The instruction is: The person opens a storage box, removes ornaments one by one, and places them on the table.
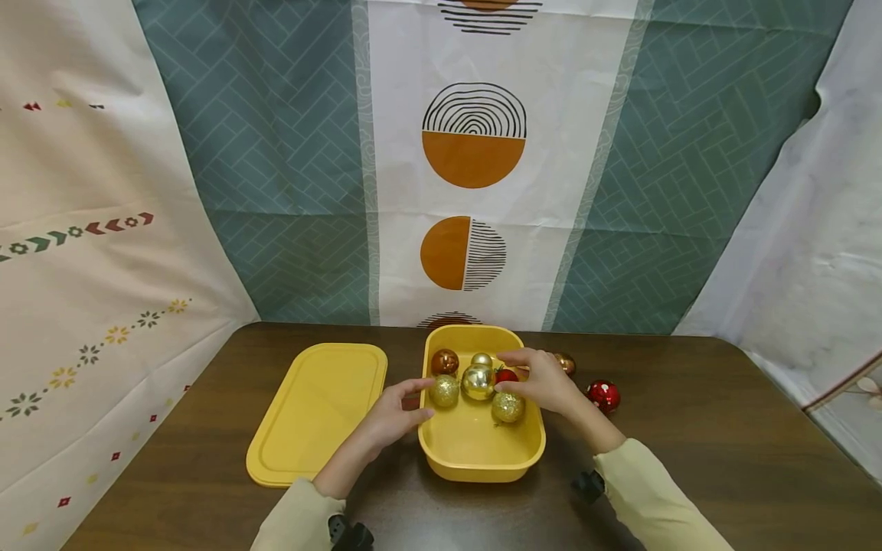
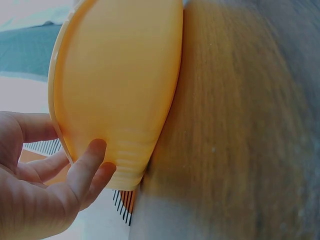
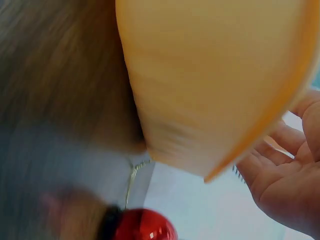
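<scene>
A yellow plastic container [image 1: 475, 455] stands on the table with several ball ornaments in it. Among them are a copper ball [image 1: 444, 361], a shiny gold ball [image 1: 478, 381], and glittery gold balls [image 1: 508, 408]. My left hand [image 1: 396, 417] holds the container's left side; in the left wrist view, fingers straddle its rim, two against the outer wall. Over the right rim reaches my right hand [image 1: 547, 379], thumb and index finger around a red ball ornament [image 1: 506, 376] inside the container. In the right wrist view the wall hides that ball and the fingertips [image 3: 280, 135] partly.
A yellow lid [image 1: 317, 413] lies flat to the left of the container. On the table at right are a red ball ornament [image 1: 603, 396] and a copper one [image 1: 565, 363], partly behind the right hand. Patterned cloth [image 1: 289, 153] hangs behind the table.
</scene>
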Action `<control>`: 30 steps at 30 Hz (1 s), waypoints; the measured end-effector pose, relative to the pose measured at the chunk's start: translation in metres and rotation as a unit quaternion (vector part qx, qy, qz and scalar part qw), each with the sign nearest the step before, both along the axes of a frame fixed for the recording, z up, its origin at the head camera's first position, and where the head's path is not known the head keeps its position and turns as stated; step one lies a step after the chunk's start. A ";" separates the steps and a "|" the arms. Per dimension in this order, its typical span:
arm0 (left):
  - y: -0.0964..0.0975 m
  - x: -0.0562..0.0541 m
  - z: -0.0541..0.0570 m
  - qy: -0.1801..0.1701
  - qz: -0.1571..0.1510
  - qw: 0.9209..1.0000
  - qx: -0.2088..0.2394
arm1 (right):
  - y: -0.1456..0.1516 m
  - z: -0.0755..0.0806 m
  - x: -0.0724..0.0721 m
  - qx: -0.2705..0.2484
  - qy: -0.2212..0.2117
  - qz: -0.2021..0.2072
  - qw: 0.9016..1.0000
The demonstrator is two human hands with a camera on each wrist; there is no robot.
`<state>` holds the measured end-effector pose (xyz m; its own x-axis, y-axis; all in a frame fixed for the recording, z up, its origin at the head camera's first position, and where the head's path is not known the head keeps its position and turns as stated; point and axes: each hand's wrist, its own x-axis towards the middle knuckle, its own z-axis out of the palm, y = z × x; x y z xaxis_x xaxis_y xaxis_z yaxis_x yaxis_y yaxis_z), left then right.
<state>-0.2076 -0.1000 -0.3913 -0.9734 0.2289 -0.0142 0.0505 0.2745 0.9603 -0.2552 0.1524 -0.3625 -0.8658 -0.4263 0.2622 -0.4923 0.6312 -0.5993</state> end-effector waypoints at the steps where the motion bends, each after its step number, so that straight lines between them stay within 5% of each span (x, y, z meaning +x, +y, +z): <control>1: 0.000 0.000 0.000 0.000 -0.001 1.000 0.001 | -0.003 -0.001 -0.001 0.002 0.006 0.003 1.000; 16: 0.001 -0.001 0.000 -0.004 -0.006 1.000 0.007 | -0.027 -0.009 -0.014 0.070 0.033 0.032 0.997; 30: 0.000 -0.001 -0.002 -0.008 -0.003 1.000 0.004 | -0.033 -0.011 -0.016 0.109 0.051 0.018 0.993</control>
